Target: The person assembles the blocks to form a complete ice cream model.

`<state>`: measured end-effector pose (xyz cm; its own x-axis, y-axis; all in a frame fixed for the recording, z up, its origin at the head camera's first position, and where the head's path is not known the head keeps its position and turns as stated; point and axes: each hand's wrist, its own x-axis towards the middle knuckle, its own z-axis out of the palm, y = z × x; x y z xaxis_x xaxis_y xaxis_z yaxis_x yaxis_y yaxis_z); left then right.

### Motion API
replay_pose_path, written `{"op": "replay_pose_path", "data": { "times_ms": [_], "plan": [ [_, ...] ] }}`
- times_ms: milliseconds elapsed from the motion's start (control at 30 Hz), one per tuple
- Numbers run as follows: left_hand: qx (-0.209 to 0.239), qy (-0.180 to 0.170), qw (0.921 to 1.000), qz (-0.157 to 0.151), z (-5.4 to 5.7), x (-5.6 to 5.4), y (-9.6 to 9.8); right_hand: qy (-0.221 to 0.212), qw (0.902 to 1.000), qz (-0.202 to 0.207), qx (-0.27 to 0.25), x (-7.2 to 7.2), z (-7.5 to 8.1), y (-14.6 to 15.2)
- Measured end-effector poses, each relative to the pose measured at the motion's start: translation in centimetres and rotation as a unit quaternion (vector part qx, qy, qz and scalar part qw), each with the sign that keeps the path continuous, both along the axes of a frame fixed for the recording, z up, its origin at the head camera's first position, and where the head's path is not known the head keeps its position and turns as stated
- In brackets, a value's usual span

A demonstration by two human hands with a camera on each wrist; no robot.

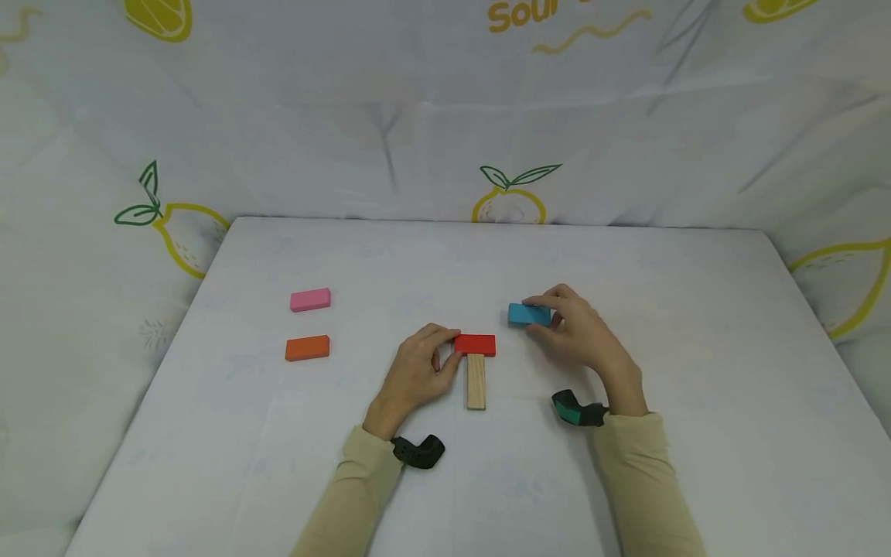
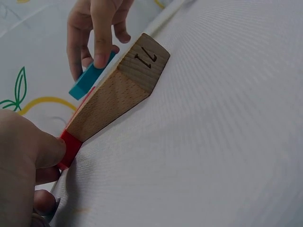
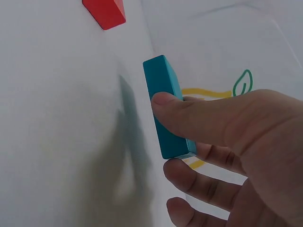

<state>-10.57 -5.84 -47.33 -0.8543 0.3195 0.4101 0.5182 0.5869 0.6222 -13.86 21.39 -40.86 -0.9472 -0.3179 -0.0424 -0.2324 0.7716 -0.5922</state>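
My left hand (image 1: 420, 370) pinches the left end of a red block (image 1: 476, 345) that lies crosswise on the table. Against the red block's near side, a plain wooden block (image 1: 476, 382) points toward me, so the two form a T; in the left wrist view its end carries a dark printed mark. Up and to the right, my right hand (image 1: 579, 329) holds a blue block (image 1: 527, 314) between thumb and fingers. The right wrist view shows the blue block (image 3: 165, 113) raised off the table, its shadow falling beside it.
On the left of the white table (image 1: 696, 309) lie a pink block (image 1: 310, 300) and, nearer me, an orange block (image 1: 307, 348). A white cloth with lemon prints (image 1: 418, 139) hangs behind the table's far edge.
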Motion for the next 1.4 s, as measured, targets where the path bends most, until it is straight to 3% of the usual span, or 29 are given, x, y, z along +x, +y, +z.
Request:
{"op": "replay_pose_path", "data": {
  "times_ms": [800,1067,1400],
  "plan": [
    [-0.005,0.011,0.9999,-0.002,-0.1,0.0,-0.1,-0.001,0.9987,0.051,0.004,0.1,-1.3,-2.2],
    [-0.010,0.007,0.9999,-0.002,-0.2,0.0,-0.1,-0.011,0.9986,0.050,0.007,0.2,-1.4,-2.7],
    [-0.008,0.008,0.9999,-0.003,-0.1,0.0,-0.1,0.006,0.9980,0.058,0.025,0.4,-1.5,-3.5]
  ]
}}
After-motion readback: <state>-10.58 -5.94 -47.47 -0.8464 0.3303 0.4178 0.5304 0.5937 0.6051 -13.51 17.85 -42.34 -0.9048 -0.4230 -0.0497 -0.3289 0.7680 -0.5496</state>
